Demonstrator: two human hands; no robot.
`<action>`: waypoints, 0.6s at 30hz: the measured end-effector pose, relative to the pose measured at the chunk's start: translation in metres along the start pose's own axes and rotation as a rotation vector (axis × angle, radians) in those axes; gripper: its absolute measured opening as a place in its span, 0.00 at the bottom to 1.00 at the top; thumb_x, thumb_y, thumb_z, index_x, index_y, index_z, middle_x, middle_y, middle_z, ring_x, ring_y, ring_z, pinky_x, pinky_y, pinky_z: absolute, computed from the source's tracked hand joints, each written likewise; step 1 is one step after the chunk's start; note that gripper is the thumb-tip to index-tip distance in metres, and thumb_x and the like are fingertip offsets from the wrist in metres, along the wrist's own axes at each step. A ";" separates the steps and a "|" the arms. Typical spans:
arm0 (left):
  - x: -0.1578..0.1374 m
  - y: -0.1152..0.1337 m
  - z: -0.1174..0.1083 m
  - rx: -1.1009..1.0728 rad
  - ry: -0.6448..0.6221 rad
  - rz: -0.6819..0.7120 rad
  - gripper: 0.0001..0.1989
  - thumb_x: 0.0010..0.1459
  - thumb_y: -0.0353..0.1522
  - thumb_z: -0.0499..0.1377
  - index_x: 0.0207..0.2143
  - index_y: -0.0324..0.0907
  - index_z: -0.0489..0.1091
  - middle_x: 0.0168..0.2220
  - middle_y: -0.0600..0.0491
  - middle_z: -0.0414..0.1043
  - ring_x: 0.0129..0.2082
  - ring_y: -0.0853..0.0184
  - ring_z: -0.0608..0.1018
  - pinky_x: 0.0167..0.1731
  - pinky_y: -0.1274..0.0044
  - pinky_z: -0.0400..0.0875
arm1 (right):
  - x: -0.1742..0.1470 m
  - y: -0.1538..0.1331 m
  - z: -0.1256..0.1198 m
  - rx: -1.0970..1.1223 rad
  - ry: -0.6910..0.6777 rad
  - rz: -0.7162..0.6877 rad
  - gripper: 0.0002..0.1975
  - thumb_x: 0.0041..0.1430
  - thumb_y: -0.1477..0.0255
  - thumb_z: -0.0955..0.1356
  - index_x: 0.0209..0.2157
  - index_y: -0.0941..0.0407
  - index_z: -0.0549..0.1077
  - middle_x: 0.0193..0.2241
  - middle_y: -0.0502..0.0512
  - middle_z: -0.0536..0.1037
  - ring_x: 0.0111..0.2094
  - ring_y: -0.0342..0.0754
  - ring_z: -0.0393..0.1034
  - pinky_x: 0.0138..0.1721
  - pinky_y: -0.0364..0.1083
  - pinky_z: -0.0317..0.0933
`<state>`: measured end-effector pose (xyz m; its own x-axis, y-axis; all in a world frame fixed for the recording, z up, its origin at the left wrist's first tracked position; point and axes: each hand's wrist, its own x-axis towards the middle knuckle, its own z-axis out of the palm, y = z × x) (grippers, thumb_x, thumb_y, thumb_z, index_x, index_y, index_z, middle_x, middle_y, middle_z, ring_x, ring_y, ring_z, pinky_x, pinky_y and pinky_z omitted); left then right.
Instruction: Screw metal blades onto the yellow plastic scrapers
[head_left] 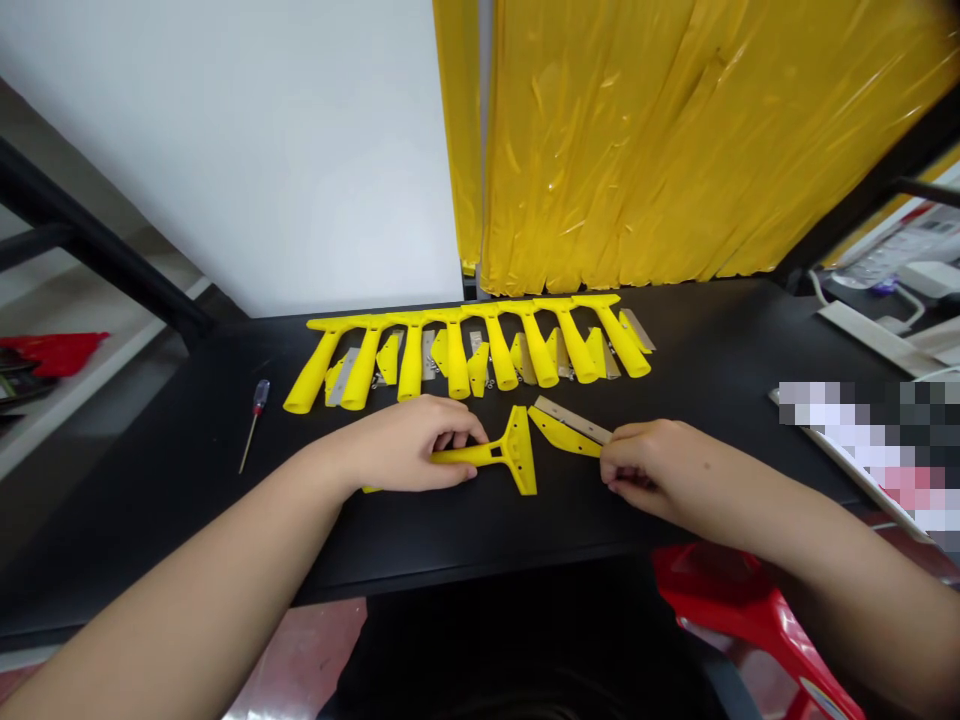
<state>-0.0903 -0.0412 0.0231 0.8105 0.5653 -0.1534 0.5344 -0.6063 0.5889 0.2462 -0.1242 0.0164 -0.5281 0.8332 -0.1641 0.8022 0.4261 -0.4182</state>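
My left hand (409, 445) grips the handle of a yellow plastic scraper (504, 455) that lies flat on the black table (720, 370), its wide head pointing right. My right hand (652, 468) pinches the near end of a yellow blade cover (562, 435) with a metal blade (571, 418) along its far side, just right of the scraper head. Behind both hands a row of several yellow scraper handles (480, 350) lies side by side, with yellow covers and metal blades between them.
A small screwdriver (253, 420) lies on the table at the left. Yellow plastic curtain (675, 140) hangs behind the table, next to a white wall. A red stool (750, 610) stands at the lower right. Cables and a power strip (892, 260) sit at the far right.
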 end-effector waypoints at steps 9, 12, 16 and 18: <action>-0.001 -0.001 0.000 -0.020 0.001 0.009 0.17 0.63 0.41 0.64 0.51 0.45 0.80 0.37 0.51 0.76 0.31 0.67 0.75 0.29 0.76 0.66 | 0.001 0.004 0.007 -0.124 0.122 0.052 0.11 0.51 0.85 0.68 0.30 0.54 0.74 0.29 0.50 0.77 0.26 0.45 0.71 0.31 0.44 0.58; 0.000 -0.001 0.000 0.001 -0.002 0.004 0.17 0.63 0.41 0.64 0.50 0.44 0.80 0.37 0.51 0.75 0.30 0.67 0.74 0.29 0.76 0.66 | 0.007 0.010 -0.002 -0.077 0.226 -0.007 0.09 0.53 0.83 0.68 0.28 0.54 0.73 0.27 0.49 0.74 0.26 0.44 0.69 0.30 0.43 0.58; 0.000 -0.004 0.001 0.012 -0.006 0.014 0.17 0.63 0.42 0.64 0.50 0.44 0.80 0.36 0.52 0.74 0.30 0.68 0.73 0.29 0.76 0.66 | 0.030 0.019 -0.014 -0.102 0.264 0.028 0.08 0.54 0.82 0.68 0.28 0.54 0.73 0.26 0.49 0.74 0.28 0.45 0.70 0.32 0.43 0.60; 0.000 -0.005 0.001 0.013 -0.007 0.012 0.17 0.63 0.42 0.64 0.51 0.45 0.80 0.36 0.52 0.74 0.30 0.68 0.73 0.29 0.76 0.65 | 0.040 0.022 -0.017 -0.160 0.201 0.055 0.09 0.55 0.83 0.68 0.28 0.54 0.74 0.26 0.50 0.76 0.29 0.46 0.70 0.33 0.44 0.61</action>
<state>-0.0925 -0.0386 0.0191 0.8185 0.5541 -0.1517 0.5276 -0.6206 0.5801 0.2470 -0.0758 0.0155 -0.4296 0.9030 0.0044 0.8704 0.4153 -0.2645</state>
